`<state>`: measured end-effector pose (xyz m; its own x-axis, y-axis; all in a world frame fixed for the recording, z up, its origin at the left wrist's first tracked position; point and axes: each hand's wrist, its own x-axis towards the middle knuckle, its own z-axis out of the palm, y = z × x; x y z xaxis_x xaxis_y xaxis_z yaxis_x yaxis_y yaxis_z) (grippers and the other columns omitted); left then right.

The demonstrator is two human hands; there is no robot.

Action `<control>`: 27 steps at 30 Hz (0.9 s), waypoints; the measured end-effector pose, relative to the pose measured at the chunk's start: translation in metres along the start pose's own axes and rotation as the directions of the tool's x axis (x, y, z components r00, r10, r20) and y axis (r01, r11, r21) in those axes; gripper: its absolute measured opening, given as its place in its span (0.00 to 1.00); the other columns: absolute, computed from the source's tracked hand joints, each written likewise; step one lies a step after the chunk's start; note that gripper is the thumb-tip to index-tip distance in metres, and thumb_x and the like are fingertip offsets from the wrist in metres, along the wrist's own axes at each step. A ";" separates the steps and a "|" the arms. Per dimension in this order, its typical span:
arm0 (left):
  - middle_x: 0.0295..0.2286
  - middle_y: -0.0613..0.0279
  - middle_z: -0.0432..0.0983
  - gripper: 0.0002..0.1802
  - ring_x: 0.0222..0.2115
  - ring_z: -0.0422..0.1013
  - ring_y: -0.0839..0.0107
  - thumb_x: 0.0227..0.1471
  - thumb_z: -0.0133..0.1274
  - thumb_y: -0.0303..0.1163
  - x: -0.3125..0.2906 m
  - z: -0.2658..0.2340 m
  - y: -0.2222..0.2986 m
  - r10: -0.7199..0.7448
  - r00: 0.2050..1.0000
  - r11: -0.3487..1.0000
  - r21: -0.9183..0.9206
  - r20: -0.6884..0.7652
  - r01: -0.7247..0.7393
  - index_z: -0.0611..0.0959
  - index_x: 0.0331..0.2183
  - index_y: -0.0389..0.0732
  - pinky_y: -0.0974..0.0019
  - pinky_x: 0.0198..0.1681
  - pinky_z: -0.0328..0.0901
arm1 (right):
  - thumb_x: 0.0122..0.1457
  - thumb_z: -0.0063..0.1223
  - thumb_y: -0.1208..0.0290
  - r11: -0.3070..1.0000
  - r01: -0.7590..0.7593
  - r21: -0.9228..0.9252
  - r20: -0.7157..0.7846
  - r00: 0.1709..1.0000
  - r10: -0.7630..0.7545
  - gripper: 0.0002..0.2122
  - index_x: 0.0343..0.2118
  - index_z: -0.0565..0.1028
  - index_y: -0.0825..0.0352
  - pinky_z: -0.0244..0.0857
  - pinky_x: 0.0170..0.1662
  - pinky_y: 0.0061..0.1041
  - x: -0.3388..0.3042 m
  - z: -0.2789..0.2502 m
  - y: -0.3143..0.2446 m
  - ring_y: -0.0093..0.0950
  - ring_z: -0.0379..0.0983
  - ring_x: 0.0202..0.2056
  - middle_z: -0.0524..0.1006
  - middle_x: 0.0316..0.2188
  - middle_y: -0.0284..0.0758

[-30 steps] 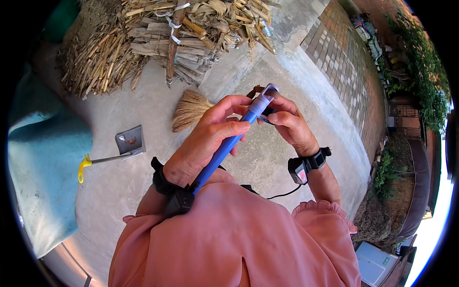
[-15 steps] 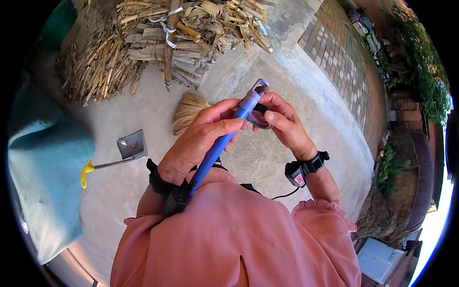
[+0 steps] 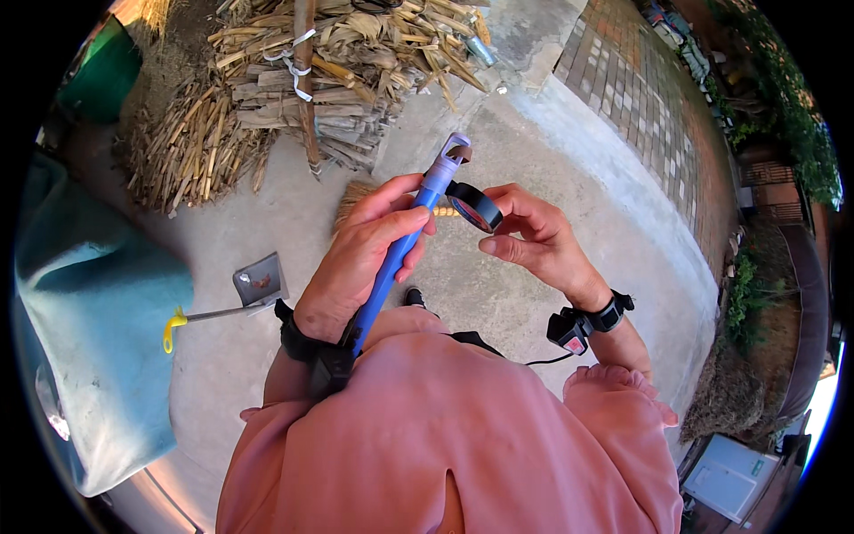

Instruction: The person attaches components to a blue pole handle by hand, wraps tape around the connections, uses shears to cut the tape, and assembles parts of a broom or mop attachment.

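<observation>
My left hand (image 3: 363, 238) is wrapped round a blue pole (image 3: 391, 260), just below its pale purple end cap (image 3: 446, 163), which has an open loop at the tip. The pole slants up and away from my chest. A roll of black tape (image 3: 476, 208) sits right of the pole, its upper left edge close to the cap's lower part. My right hand (image 3: 544, 238) has the roll at its fingertips, with the thumb held below and a little apart from it. Whether a strip of tape joins roll and pole is hard to make out.
A straw broom (image 3: 353, 203) lies on the concrete behind my hands. Left of me is a dustpan (image 3: 260, 280) with a yellow-ended handle, beside a blue-green sheet (image 3: 98, 329). Dry stalks (image 3: 200, 142) are heaped ahead, with a wooden post (image 3: 307, 116) in front.
My right hand and the tape roll have turned and moved slightly right, so the roll shows more fully. The thumb has come away from it. My left hand keeps its grip on the pole.
</observation>
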<state>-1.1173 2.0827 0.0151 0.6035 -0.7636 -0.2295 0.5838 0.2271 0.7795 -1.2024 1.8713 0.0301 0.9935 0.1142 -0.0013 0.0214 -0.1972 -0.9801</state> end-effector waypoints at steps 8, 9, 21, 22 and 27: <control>0.27 0.64 0.68 0.24 0.16 0.61 0.82 0.52 0.47 0.33 -0.001 0.031 -0.013 0.012 1.000 1.000 -0.003 -0.009 -0.012 0.66 0.50 0.35 0.78 0.16 0.55 | 0.46 0.58 0.82 0.932 0.099 -0.348 0.000 0.994 -0.105 0.11 0.34 0.73 0.66 0.60 0.29 0.18 -0.030 -0.035 -0.035 0.20 0.66 0.34 0.71 0.43 0.34; 0.27 0.64 0.68 0.24 0.16 0.61 0.82 0.52 0.47 0.33 -0.002 0.035 -0.013 0.013 1.000 1.000 0.007 -0.012 -0.013 0.66 0.50 0.35 0.78 0.16 0.55 | 0.45 0.59 0.82 0.921 0.113 -0.372 0.013 0.993 -0.117 0.11 0.34 0.73 0.66 0.59 0.28 0.18 -0.033 -0.040 -0.041 0.20 0.66 0.34 0.72 0.43 0.34; 0.27 0.62 0.69 0.23 0.15 0.61 0.80 0.53 0.47 0.30 -0.005 0.057 -0.031 0.036 0.999 0.997 -0.070 0.033 -0.034 0.66 0.51 0.36 0.77 0.14 0.54 | 0.44 0.62 0.80 0.955 0.127 -0.267 -0.007 0.991 -0.133 0.10 0.31 0.75 0.66 0.62 0.27 0.18 -0.057 -0.064 -0.069 0.21 0.68 0.28 0.75 0.35 0.33; 0.27 0.62 0.69 0.23 0.15 0.61 0.80 0.53 0.47 0.31 -0.004 0.058 -0.033 0.035 0.999 0.998 -0.047 0.024 -0.034 0.66 0.50 0.36 0.77 0.14 0.54 | 0.43 0.62 0.80 0.914 0.177 -0.366 0.058 0.984 -0.167 0.10 0.31 0.75 0.67 0.62 0.27 0.18 -0.054 -0.062 -0.077 0.21 0.69 0.27 0.75 0.34 0.33; 0.26 0.63 0.68 0.23 0.15 0.61 0.82 0.52 0.48 0.32 -0.002 0.065 -0.034 0.022 0.999 1.000 -0.014 0.024 -0.022 0.67 0.49 0.35 0.78 0.15 0.55 | 0.42 0.63 0.76 0.773 0.342 -0.534 0.268 0.936 -0.228 0.09 0.26 0.74 0.68 0.61 0.24 0.22 -0.014 -0.045 -0.110 0.23 0.67 0.21 0.71 0.23 0.32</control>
<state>-1.1742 2.0370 0.0269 0.6029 -0.7729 -0.1977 0.5782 0.2525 0.7759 -1.2132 1.8476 0.1467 0.8947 0.4133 0.1692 0.4161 -0.6337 -0.6521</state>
